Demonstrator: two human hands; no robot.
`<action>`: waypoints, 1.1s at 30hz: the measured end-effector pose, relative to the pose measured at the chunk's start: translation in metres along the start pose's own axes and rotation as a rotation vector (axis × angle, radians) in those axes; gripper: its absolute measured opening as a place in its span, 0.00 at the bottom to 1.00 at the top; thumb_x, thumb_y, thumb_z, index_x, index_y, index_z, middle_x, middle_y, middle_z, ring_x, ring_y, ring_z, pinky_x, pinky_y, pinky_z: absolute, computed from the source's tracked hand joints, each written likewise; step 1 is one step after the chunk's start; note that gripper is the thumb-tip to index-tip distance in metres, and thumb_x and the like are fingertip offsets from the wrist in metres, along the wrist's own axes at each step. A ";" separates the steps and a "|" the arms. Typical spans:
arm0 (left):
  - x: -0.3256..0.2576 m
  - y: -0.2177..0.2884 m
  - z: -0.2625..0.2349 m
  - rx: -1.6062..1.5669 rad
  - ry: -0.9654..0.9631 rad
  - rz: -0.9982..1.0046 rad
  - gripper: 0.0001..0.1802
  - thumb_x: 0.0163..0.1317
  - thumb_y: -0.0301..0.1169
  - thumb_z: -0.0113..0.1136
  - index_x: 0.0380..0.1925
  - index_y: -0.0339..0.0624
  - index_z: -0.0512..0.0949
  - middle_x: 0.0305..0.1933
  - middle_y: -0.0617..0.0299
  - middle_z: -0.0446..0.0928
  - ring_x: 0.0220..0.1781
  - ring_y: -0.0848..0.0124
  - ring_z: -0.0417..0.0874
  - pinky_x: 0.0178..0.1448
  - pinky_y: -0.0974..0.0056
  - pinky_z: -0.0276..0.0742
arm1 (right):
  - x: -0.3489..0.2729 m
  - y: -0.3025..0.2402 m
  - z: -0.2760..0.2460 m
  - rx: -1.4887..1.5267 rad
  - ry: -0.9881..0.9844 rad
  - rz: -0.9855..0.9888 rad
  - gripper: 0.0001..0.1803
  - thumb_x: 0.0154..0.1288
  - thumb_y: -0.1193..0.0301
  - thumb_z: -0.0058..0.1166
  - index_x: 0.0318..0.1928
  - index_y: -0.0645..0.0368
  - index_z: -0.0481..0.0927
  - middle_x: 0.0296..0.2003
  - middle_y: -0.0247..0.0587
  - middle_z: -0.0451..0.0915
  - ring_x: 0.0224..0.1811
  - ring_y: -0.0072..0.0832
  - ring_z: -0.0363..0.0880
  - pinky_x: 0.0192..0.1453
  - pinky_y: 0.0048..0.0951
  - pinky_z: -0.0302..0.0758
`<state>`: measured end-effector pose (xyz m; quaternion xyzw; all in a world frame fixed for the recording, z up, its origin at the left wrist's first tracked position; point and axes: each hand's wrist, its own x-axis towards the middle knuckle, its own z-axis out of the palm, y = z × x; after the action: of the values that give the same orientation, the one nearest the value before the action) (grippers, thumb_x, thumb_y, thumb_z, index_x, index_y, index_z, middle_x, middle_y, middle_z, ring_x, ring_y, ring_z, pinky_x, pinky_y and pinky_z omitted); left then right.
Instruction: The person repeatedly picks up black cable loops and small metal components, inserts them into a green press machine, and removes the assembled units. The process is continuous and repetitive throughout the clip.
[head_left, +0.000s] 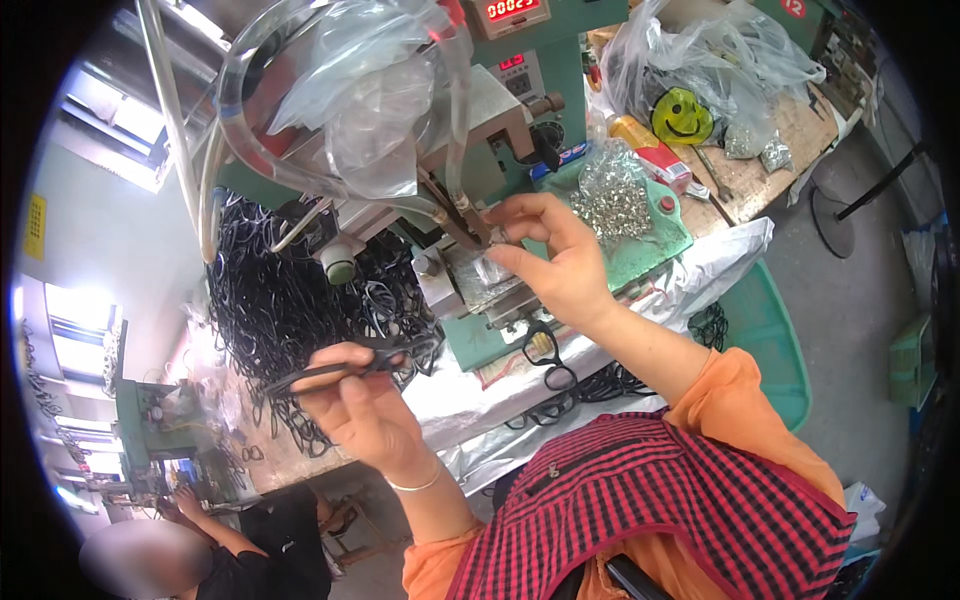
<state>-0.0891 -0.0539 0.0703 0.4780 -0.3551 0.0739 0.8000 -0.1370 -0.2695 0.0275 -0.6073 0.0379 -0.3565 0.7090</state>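
My left hand (pixel 365 410) is closed in front of the bench, gripping a black eyeglass frame (pixel 385 358) between thumb and fingers. At the green bench machine (pixel 555 75), my right hand (pixel 560 260) curls its thumb and fingers around the small metal work fixture (pixel 487 268), beneath the tool head. Whatever its fingertips pinch is too small and covered to make out. Below that hand, another black eyeglass frame (pixel 548 358) hangs at the front of the machine base.
A big heap of black eyeglass frames (pixel 290 290) lies left of the machine. Small metal parts (pixel 612 208) fill part of the green base's right side. Clear tubes (pixel 225 100) loop overhead. A green bin (pixel 765 340) stands at right; a co-worker (pixel 250 560) sits lower left.
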 end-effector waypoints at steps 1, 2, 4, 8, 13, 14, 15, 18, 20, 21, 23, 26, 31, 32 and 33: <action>0.013 0.010 0.010 0.021 -0.057 0.091 0.14 0.72 0.23 0.53 0.56 0.43 0.70 0.47 0.51 0.74 0.47 0.68 0.77 0.50 0.59 0.83 | -0.001 -0.002 0.002 0.084 0.005 0.035 0.23 0.61 0.79 0.65 0.56 0.62 0.75 0.50 0.37 0.82 0.49 0.20 0.80 0.58 0.26 0.75; 0.024 0.013 0.013 0.140 -0.064 0.157 0.14 0.71 0.22 0.54 0.55 0.41 0.69 0.47 0.52 0.74 0.48 0.67 0.78 0.50 0.58 0.84 | -0.002 -0.003 0.004 0.094 0.012 0.044 0.24 0.61 0.79 0.65 0.57 0.63 0.74 0.51 0.38 0.82 0.49 0.20 0.80 0.58 0.26 0.75; 0.044 0.008 0.021 0.330 -0.011 0.197 0.13 0.70 0.20 0.54 0.53 0.37 0.69 0.47 0.54 0.74 0.48 0.66 0.80 0.49 0.58 0.86 | -0.003 -0.006 0.009 0.127 0.021 0.052 0.25 0.61 0.80 0.65 0.58 0.63 0.73 0.52 0.40 0.81 0.49 0.20 0.80 0.59 0.25 0.75; 0.066 -0.010 0.027 0.190 0.023 0.222 0.09 0.74 0.24 0.53 0.52 0.36 0.72 0.46 0.53 0.79 0.46 0.68 0.84 0.47 0.57 0.89 | -0.004 -0.009 0.009 0.226 0.009 0.138 0.27 0.60 0.82 0.64 0.60 0.62 0.73 0.51 0.41 0.82 0.52 0.21 0.80 0.60 0.27 0.75; 0.056 -0.008 0.029 0.273 0.078 0.202 0.11 0.69 0.19 0.56 0.49 0.35 0.70 0.43 0.51 0.78 0.44 0.64 0.82 0.45 0.59 0.86 | -0.008 -0.039 0.007 -0.084 -0.037 0.090 0.27 0.63 0.80 0.58 0.63 0.63 0.72 0.51 0.50 0.83 0.56 0.33 0.83 0.62 0.32 0.76; 0.046 -0.008 0.029 0.280 0.011 0.222 0.12 0.68 0.18 0.57 0.49 0.35 0.70 0.42 0.51 0.80 0.41 0.64 0.82 0.45 0.60 0.85 | -0.010 -0.051 0.000 -0.242 -0.110 0.040 0.27 0.63 0.79 0.57 0.64 0.62 0.72 0.52 0.51 0.83 0.56 0.36 0.83 0.63 0.33 0.76; 0.037 -0.006 0.030 0.289 -0.067 0.247 0.13 0.67 0.17 0.57 0.50 0.35 0.70 0.40 0.51 0.82 0.37 0.64 0.83 0.45 0.60 0.84 | -0.013 -0.057 -0.008 -0.391 -0.179 -0.016 0.27 0.63 0.79 0.55 0.64 0.60 0.72 0.52 0.52 0.83 0.57 0.38 0.83 0.64 0.35 0.75; 0.017 -0.005 0.030 0.665 -0.495 0.468 0.12 0.46 0.18 0.69 0.32 0.40 0.82 0.47 0.48 0.86 0.22 0.72 0.73 0.28 0.70 0.66 | -0.018 -0.038 -0.088 -0.902 -0.039 -0.085 0.16 0.64 0.79 0.54 0.51 0.60 0.84 0.50 0.47 0.85 0.54 0.43 0.84 0.60 0.37 0.78; 0.004 -0.020 0.040 0.628 -0.575 0.529 0.11 0.47 0.22 0.71 0.33 0.39 0.82 0.46 0.56 0.87 0.28 0.66 0.77 0.32 0.67 0.75 | -0.031 -0.022 -0.135 -1.107 0.119 0.106 0.14 0.63 0.79 0.54 0.48 0.60 0.84 0.46 0.46 0.86 0.50 0.42 0.84 0.57 0.37 0.78; 0.005 -0.022 0.049 0.709 -0.637 0.593 0.11 0.48 0.23 0.71 0.33 0.40 0.82 0.46 0.57 0.87 0.34 0.64 0.79 0.36 0.64 0.80 | -0.039 -0.010 -0.141 -1.178 0.076 0.008 0.13 0.64 0.79 0.54 0.48 0.60 0.84 0.45 0.46 0.86 0.49 0.42 0.84 0.56 0.37 0.77; 0.004 -0.033 0.054 0.831 -0.655 0.685 0.10 0.48 0.22 0.70 0.32 0.41 0.82 0.45 0.58 0.87 0.36 0.64 0.80 0.38 0.62 0.82 | -0.049 0.004 -0.140 -1.297 -0.011 -0.205 0.12 0.64 0.79 0.54 0.48 0.60 0.84 0.44 0.45 0.86 0.48 0.41 0.84 0.56 0.37 0.77; 0.000 -0.036 0.058 0.839 -0.656 0.654 0.10 0.46 0.22 0.67 0.32 0.41 0.81 0.44 0.59 0.86 0.37 0.62 0.80 0.41 0.60 0.85 | -0.025 0.001 -0.129 -1.060 0.112 -0.221 0.10 0.60 0.80 0.55 0.42 0.59 0.83 0.39 0.47 0.84 0.46 0.44 0.82 0.53 0.41 0.77; 0.000 -0.039 0.058 0.799 -0.629 0.606 0.14 0.47 0.21 0.73 0.34 0.42 0.80 0.44 0.58 0.88 0.32 0.63 0.80 0.36 0.63 0.79 | 0.000 0.004 -0.149 -0.854 0.151 0.003 0.09 0.57 0.79 0.57 0.39 0.58 0.84 0.36 0.43 0.83 0.45 0.43 0.82 0.55 0.40 0.76; 0.000 -0.041 0.057 0.792 -0.615 0.612 0.16 0.41 0.21 0.69 0.34 0.44 0.81 0.44 0.60 0.87 0.32 0.63 0.80 0.35 0.64 0.80 | -0.008 -0.002 -0.147 -0.945 0.070 -0.003 0.08 0.57 0.78 0.58 0.38 0.58 0.84 0.36 0.43 0.83 0.44 0.43 0.81 0.56 0.40 0.76; -0.002 -0.042 0.056 0.788 -0.609 0.613 0.16 0.41 0.21 0.69 0.34 0.43 0.81 0.44 0.60 0.87 0.32 0.63 0.80 0.35 0.64 0.80 | -0.020 -0.005 -0.146 -1.031 -0.010 0.004 0.07 0.57 0.78 0.59 0.37 0.58 0.84 0.36 0.42 0.83 0.44 0.43 0.81 0.56 0.40 0.76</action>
<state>-0.0993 -0.1218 0.0555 0.6146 -0.6368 0.2878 0.3661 -0.2250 -0.3799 -0.0132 -0.8795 0.2065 -0.2873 0.3183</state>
